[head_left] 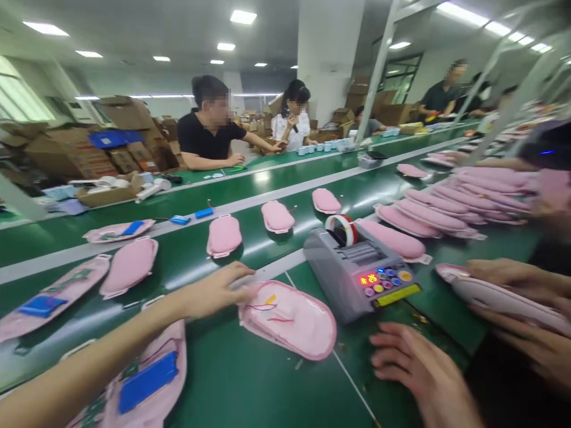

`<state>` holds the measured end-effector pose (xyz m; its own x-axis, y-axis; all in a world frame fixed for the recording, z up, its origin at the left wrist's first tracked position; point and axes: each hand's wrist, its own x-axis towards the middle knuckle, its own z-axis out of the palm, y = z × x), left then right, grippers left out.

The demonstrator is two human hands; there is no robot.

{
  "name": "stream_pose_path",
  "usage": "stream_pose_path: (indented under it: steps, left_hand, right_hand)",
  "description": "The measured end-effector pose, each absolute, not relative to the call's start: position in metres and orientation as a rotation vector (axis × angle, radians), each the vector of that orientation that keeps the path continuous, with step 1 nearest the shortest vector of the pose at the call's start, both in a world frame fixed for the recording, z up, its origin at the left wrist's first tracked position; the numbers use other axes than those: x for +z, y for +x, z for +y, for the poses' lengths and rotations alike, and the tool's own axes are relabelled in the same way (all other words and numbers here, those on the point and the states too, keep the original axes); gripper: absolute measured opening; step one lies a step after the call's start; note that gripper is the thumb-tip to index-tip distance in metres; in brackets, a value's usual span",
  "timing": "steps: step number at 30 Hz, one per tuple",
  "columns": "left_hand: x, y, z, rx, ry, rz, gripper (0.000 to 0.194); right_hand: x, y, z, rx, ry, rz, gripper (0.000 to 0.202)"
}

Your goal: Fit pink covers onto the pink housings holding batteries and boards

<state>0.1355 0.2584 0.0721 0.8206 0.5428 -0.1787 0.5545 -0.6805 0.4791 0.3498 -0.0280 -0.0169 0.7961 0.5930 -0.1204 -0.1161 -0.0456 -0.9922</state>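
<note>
My left hand (223, 291) reaches in from the left, its slightly blurred fingers closed on the left end of a pink oval cover (307, 327). The cover lies with its hollow side up; thin red wires and a small yellow tab (270, 299) show inside. My right hand (419, 362) is held over the green surface to the right of the cover, fingers apart and loosely bent, with nothing in it. Just behind it stands a grey tape dispenser (339, 285) with a lit red display, several buttons and a roll of tape.
Pink pieces with blue battery packs (149, 380) lie at left. Several closed pink pads (224, 235) sit along the green belt (187, 261); more are piled at right (428, 215). Close on my right, a co-worker's hands (508, 279) hold a similar pad. People sit across the line.
</note>
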Motion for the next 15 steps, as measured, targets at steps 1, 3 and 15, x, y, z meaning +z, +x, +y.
stream_pose_path:
  steps: [1,3,15]
  left_hand:
    - [0.068,0.15,0.248,-0.092,2.453,0.743,0.057]
    - [0.062,0.167,0.235,-0.115,2.396,0.707,0.051]
    - [0.064,0.078,0.161,-0.169,2.061,0.986,0.052]
  right_hand:
    - [-0.013,0.352,-0.022,0.696,-1.404,-0.293,0.068]
    - [-0.004,0.353,-0.015,0.817,-1.19,-0.122,0.074]
    - [-0.001,0.357,-0.023,0.592,-1.179,-0.136,0.056]
